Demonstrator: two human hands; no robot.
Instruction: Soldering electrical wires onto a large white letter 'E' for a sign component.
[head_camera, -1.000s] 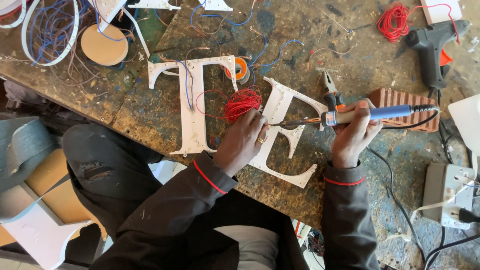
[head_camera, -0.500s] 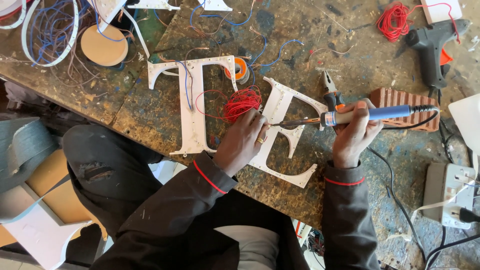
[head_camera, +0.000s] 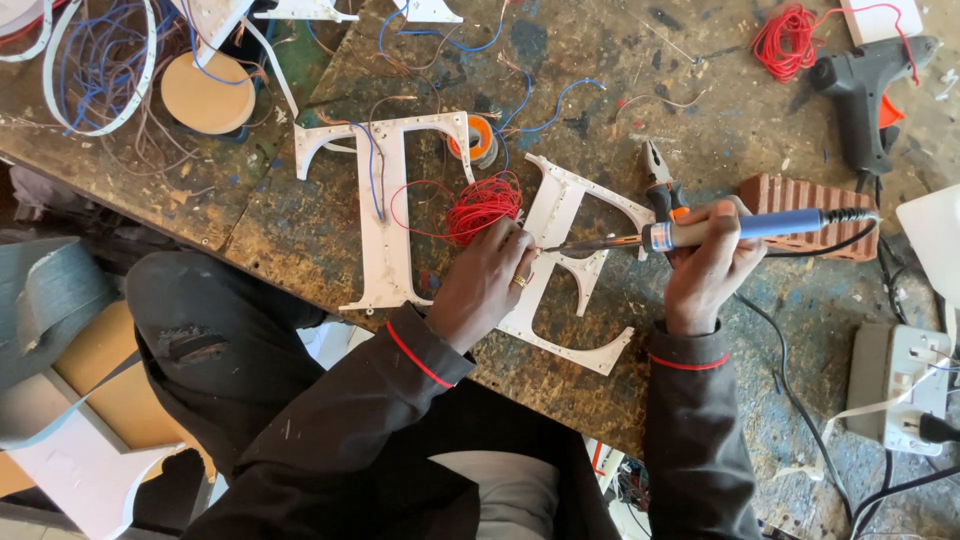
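A person seated at a scuffed, paint-stained bench (head_camera: 300, 230) is seen from above, working on a white cut-out letter E (head_camera: 575, 265) that lies flat near the bench's front edge. The right hand (head_camera: 712, 268) is wrapped around the handle of a blue-gripped soldering iron (head_camera: 700, 232), held nearly level, its dark tip pointing at the upright stroke of the letter E. The left hand (head_camera: 485, 285) rests on that same stroke, fingers curled and pinched close together right at the iron's tip; what they pinch is too small to make out. A ring shows on one finger.

Touching the letter E's upper left side is a loose bundle of red wire (head_camera: 483, 205), which trails a thin loop across a white letter T (head_camera: 385, 215) lying just left of the letter E. A blue wire runs down the stem of the letter T. Behind the bundle, beyond the letter E's top, sits a small orange reel (head_camera: 478, 140). Just right of the letter E lie pliers (head_camera: 660, 185) with orange grips, then a red brick (head_camera: 805, 200) under the iron's cable. Far right of the letter E are a black glue gun (head_camera: 865, 85), a second coil of red wire (head_camera: 785, 40) and a white power strip (head_camera: 900, 385).
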